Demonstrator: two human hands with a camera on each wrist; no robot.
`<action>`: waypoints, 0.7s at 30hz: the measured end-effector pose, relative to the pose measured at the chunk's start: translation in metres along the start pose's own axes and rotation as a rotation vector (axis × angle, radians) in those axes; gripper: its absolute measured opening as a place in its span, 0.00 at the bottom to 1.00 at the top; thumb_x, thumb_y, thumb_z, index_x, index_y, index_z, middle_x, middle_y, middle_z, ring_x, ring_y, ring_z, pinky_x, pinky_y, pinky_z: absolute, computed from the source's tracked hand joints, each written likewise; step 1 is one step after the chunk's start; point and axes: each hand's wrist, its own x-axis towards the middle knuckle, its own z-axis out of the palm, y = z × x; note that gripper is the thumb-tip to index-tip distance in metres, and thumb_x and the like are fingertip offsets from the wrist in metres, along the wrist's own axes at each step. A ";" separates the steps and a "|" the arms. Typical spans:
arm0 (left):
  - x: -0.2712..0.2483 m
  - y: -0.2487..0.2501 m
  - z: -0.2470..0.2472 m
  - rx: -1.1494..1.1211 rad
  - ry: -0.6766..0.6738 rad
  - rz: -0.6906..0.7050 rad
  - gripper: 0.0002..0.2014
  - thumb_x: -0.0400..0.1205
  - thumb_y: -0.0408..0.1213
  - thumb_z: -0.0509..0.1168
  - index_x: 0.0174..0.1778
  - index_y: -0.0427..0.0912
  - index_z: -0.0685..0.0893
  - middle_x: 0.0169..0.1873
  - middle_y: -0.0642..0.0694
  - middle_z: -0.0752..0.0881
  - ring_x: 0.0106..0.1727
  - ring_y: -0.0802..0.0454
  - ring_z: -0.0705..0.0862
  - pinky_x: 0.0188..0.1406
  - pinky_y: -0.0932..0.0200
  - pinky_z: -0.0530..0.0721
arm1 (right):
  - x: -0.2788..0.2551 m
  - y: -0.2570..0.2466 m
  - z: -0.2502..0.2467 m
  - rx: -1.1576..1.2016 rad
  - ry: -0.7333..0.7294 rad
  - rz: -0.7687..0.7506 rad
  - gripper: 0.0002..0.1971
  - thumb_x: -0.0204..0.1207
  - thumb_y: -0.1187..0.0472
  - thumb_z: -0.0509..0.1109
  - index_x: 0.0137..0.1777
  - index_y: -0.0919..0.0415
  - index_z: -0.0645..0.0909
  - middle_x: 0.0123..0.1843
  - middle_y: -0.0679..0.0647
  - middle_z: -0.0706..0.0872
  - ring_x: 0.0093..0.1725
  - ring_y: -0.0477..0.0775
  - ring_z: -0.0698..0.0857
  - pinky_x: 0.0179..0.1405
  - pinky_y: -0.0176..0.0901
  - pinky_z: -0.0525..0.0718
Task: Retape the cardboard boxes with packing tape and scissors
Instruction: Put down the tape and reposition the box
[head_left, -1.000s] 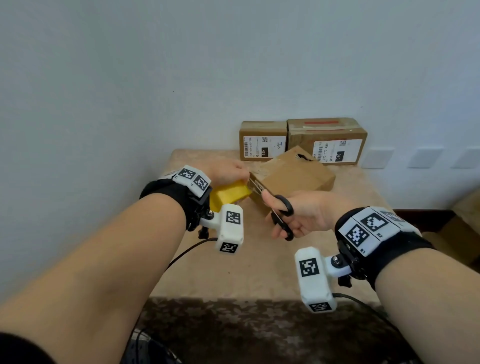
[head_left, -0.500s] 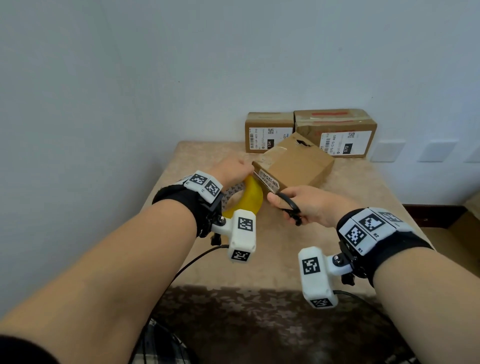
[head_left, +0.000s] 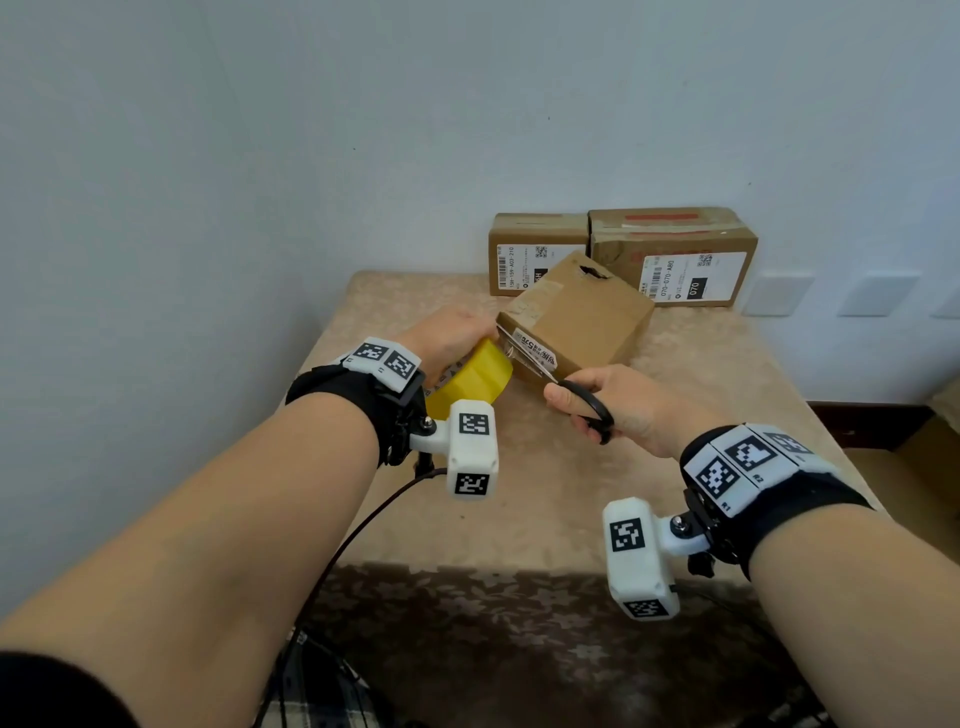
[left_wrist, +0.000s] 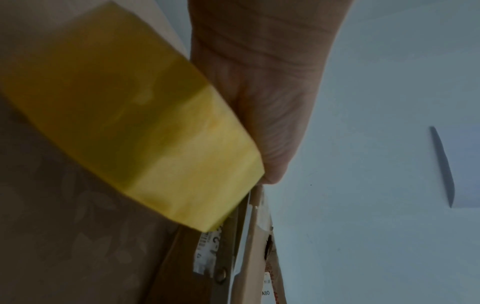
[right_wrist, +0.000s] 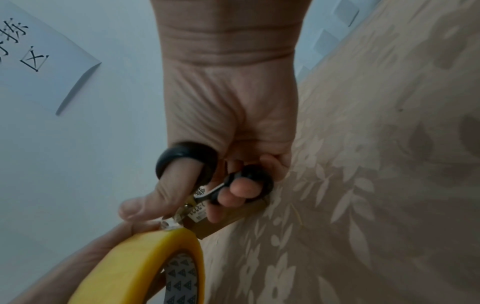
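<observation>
Tape roll (head_left: 470, 382) lifted toward box (head_left: 582, 317) edge, left hand (head_left: 452, 332) seemingly gripping it, right hand (head_left: 618, 405) gripping scissors (head_left: 589, 410).

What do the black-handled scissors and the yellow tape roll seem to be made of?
Black-handled scissors: the loops look like smooth, slightly glossy plastic; the blades look like dull grey metal with a rivet. Yellow tape roll: translucent glossy plastic film, probably on a cardboard core with a printed pattern inside.
</observation>
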 end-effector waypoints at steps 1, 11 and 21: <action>0.000 0.000 0.000 -0.004 -0.003 -0.008 0.10 0.75 0.42 0.63 0.43 0.39 0.83 0.27 0.43 0.77 0.28 0.48 0.74 0.31 0.58 0.72 | 0.001 0.000 0.000 0.002 -0.001 -0.004 0.18 0.71 0.45 0.74 0.42 0.62 0.82 0.27 0.57 0.76 0.23 0.51 0.72 0.23 0.37 0.70; 0.006 -0.005 0.002 -0.057 -0.014 -0.041 0.16 0.66 0.46 0.63 0.42 0.39 0.83 0.36 0.36 0.79 0.36 0.43 0.76 0.37 0.49 0.73 | 0.006 -0.002 -0.009 -0.075 -0.049 -0.035 0.37 0.56 0.38 0.74 0.47 0.76 0.82 0.22 0.56 0.73 0.21 0.51 0.69 0.20 0.36 0.69; 0.009 -0.010 -0.002 0.009 0.010 0.028 0.11 0.81 0.39 0.61 0.38 0.38 0.83 0.30 0.40 0.79 0.31 0.47 0.75 0.32 0.62 0.74 | 0.004 -0.007 -0.010 0.048 -0.074 0.028 0.27 0.62 0.37 0.70 0.41 0.64 0.80 0.24 0.54 0.75 0.21 0.49 0.72 0.21 0.35 0.71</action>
